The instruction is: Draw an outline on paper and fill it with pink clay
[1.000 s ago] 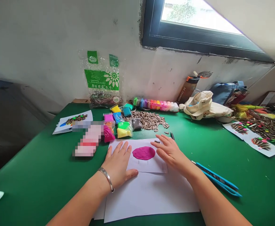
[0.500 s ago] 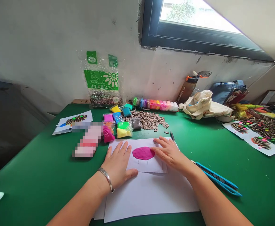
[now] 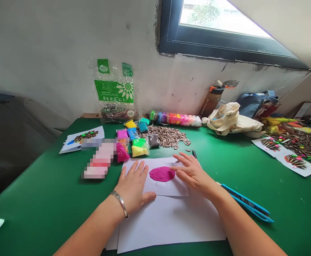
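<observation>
A flattened oval of magenta modelling clay (image 3: 161, 174) lies on a small sheet of white paper (image 3: 171, 190), with short pencil lines drawn below it. My left hand (image 3: 134, 181) rests flat on the paper's left side, fingers spread, a silver bangle at the wrist. My right hand (image 3: 192, 172) hovers at the paper's right side, fingers apart, its index fingertip at the clay's right edge; I cannot tell whether it touches. Under the small sheet are larger white sheets (image 3: 171, 224). A pen (image 3: 194, 154) lies partly hidden beyond my right hand.
Packets of coloured clay (image 3: 140, 147) and a heap of sunflower seeds (image 3: 168, 136) lie behind the paper. Blue tweezers (image 3: 247, 202) are at right. Seed-covered pictures (image 3: 295, 163) lie farther right, another (image 3: 86, 137) at left. A bottle (image 3: 212, 101) and cloth bag (image 3: 224, 119) stand behind.
My right hand has lifted slightly, its fingers spreading a little more and rising off the paper. My left hand and the clay oval have stayed in place.
</observation>
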{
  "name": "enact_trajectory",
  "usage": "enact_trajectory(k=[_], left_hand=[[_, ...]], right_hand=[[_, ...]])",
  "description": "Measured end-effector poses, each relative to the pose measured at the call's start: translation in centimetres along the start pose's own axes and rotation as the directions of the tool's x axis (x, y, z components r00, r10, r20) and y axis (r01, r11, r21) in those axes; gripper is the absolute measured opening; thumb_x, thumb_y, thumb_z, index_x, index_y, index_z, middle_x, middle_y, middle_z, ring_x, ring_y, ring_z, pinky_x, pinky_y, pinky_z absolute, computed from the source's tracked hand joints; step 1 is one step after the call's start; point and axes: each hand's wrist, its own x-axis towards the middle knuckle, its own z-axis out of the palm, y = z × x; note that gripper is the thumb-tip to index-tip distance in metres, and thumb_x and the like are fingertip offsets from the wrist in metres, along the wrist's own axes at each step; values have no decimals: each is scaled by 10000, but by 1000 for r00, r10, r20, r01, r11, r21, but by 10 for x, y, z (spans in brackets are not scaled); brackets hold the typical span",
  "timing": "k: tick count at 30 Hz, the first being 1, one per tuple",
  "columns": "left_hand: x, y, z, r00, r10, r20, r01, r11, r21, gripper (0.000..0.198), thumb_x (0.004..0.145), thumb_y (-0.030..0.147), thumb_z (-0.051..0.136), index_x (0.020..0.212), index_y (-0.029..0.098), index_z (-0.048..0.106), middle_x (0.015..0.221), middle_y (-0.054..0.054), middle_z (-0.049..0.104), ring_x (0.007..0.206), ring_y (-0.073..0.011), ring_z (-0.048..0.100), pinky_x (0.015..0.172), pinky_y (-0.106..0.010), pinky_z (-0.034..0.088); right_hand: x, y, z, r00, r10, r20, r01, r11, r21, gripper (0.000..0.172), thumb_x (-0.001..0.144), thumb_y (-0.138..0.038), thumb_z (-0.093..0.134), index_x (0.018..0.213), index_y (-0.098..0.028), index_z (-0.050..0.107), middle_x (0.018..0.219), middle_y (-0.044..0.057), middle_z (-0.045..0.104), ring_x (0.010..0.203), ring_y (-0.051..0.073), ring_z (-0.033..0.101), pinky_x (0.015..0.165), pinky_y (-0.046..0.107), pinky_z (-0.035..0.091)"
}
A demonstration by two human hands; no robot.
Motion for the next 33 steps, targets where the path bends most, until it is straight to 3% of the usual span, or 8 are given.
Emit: enact_trajectory(k=[3,7,13,19,29,33], left_hand=[[0,0,0,1000,4,3,-4,1000,10,828,769,575,491,1438,140,272,1531,-105,132,1409,-313,67,1104,-582,67],[0,0,1,1000,2,0,-2,1000,18,829,769,578,489,1438,139,274,1530,-105,139,1408,-314,75,1101,-586,75],[2,1,1,1000,0,-2,0,1000,25,827,770,572,490,1437,134,275,1529,-105,140,1407,-315,82,1101,-585,79],[0,1,1,1000,2,-3,-2,1000,21,834,768,578,488,1439,134,270,1530,-104,138,1407,-315,79,1101,-585,81],[0,1,0,1000,1,7,-1,1000,17,838,768,584,482,1439,129,267,1529,-106,129,1409,-310,72,1104,-578,78],[0,2,-2,1000,-2,11,1,1000,18,832,771,580,483,1438,130,270,1529,-104,126,1409,-307,70,1103,-579,79]], right_hand=[[-2,-8,-1,999,-38,11,38,999,-11,446,924,-562,288,1241,-398,555,1505,-14,271,1397,295,140,1094,595,81],[-4,-16,-2,992,-83,93,91,992,-88,428,912,-580,304,1213,-428,569,1483,-27,323,1393,327,137,1074,634,57],[-5,-10,-5,994,-58,91,65,995,-75,447,912,-590,286,1218,-420,565,1513,-21,250,1394,312,143,1081,612,80],[-6,-4,-7,987,-59,150,73,994,-87,434,911,-599,273,1188,-457,576,1466,-27,357,1383,323,176,1058,647,84],[-7,-5,-11,985,-65,159,80,992,-95,441,860,-656,345,1168,-459,591,1489,-27,309,1387,347,143,1049,664,60],[-7,-11,-9,988,-77,137,92,990,-108,488,845,-669,363,1252,-450,521,1525,-11,214,1393,346,119,1059,647,65]])
